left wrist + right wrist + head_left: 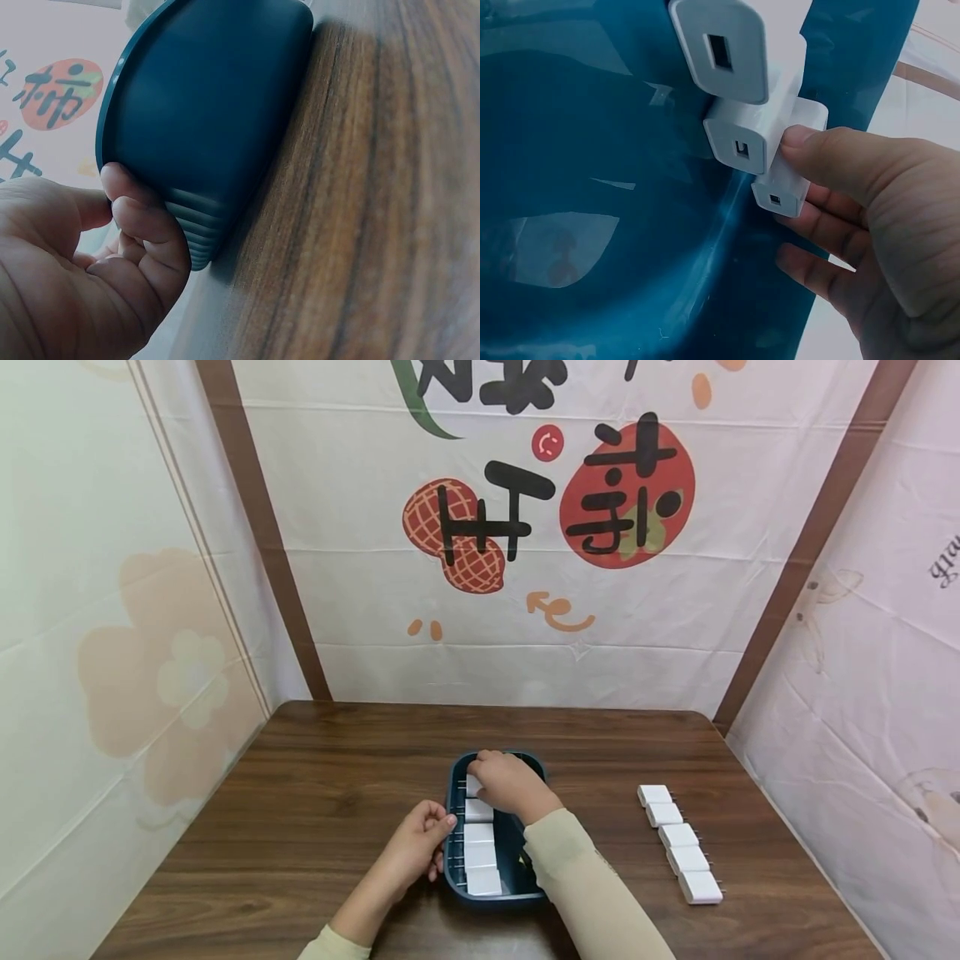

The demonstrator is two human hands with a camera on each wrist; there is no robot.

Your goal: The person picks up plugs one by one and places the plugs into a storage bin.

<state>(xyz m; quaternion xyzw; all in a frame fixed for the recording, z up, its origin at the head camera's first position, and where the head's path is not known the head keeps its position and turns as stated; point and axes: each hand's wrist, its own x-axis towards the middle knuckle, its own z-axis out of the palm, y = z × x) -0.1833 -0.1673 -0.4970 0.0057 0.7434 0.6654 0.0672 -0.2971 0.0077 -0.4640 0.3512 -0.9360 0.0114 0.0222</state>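
A dark blue plastic tray (495, 902) sits on the table in the head view, with several white USB power adapters (480, 855) in a row along its left side. My left hand (411, 845) pinches the tray's left rim between thumb and curled fingers; the left wrist view shows the tray's outer wall (202, 105) beside that hand (82, 262). At the tray's far end my right hand (513, 783) grips the farthest adapter (778, 191). In the right wrist view, the thumb and fingers hold its sides, and its USB port faces the camera.
To the right of the tray, several more white adapters (678, 835) lie in a slanting row, their metal prongs pointing right. The brown wood-grain table (330, 793) extends around the tray. Printed curtains (480, 668) hang behind and on both sides.
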